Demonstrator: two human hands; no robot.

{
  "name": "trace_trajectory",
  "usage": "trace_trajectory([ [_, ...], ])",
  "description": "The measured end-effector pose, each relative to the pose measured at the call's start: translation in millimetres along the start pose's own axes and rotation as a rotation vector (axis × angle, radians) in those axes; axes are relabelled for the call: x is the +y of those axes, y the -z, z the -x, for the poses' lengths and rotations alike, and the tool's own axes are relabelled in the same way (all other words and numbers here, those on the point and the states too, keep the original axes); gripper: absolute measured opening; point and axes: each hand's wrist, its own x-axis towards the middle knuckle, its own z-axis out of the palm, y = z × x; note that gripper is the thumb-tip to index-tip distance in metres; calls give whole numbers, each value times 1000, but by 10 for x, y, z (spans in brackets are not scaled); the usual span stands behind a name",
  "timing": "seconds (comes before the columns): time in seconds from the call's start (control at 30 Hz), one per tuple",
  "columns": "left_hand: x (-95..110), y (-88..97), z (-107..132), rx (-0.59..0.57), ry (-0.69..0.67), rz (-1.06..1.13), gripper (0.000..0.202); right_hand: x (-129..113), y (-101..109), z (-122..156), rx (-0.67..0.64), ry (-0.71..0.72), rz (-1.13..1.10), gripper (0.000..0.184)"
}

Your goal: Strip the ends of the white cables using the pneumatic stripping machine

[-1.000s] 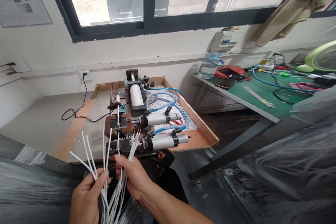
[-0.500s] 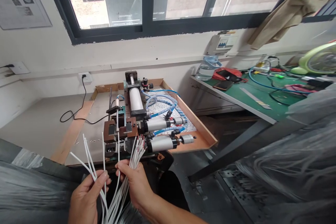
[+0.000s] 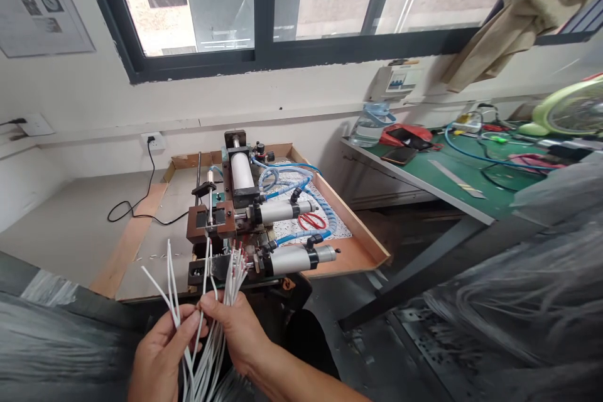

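White wires fan out from the left hand, whose thumb and fingers are pinched together around a few of them, the pale ends pointing up and apart. Close beside it, the right hand is curled around a thicker bundle of similar wire, many of its tips showing red. The two sets of fingertips nearly meet, and between them a couple of single strands rise toward the front of a machine. Whether those strands touch its dark front block is hard to tell from this angle.

Behind that block sits a brown clamp block, with two silver cylinders lying to its right, one nearer than the other. Blue hoses loop around a red coil beyond them, inside a wooden edging. On the left, a black cord runs from a wall socket across the grey tabletop. Over on the right, a green table carries a clear water jug, a red bag and a light-green fan.
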Motion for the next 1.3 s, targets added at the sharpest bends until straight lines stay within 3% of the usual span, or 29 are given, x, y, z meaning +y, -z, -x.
trace_trajectory([
  [0.17, 14, 50, -11, 74, -21, -4, 30, 8, 13, 62, 193, 156, 35, 18],
  [0.37, 8, 102, -17, 58, -83, -111, 33, -63, -24, 1, 241, 73, -41, 16],
  [0.5, 4, 86, -21, 90, -78, -68, 31, -83, -41, -42, 267, 19, -105, 15],
  [0.63, -6, 58, -25, 109, -101, -37, 20, -79, -40, -35, 201, -9, -130, 14],
  [0.8, -55, 91, -39, -51, -97, -146, 18, -88, -48, 30, -35, -69, -71, 18],
  [0.87, -65, 103, -41, -71, -84, -150, 21, -74, -42, 55, -35, -23, -35, 20],
  [1.03, -54, 89, -33, 58, -75, -68, 25, -13, 5, 60, 187, 137, -26, 17],
  [1.3, 63, -23, 48, 180, -115, -73, 32, -54, -21, -43, 257, 55, -104, 15],
])
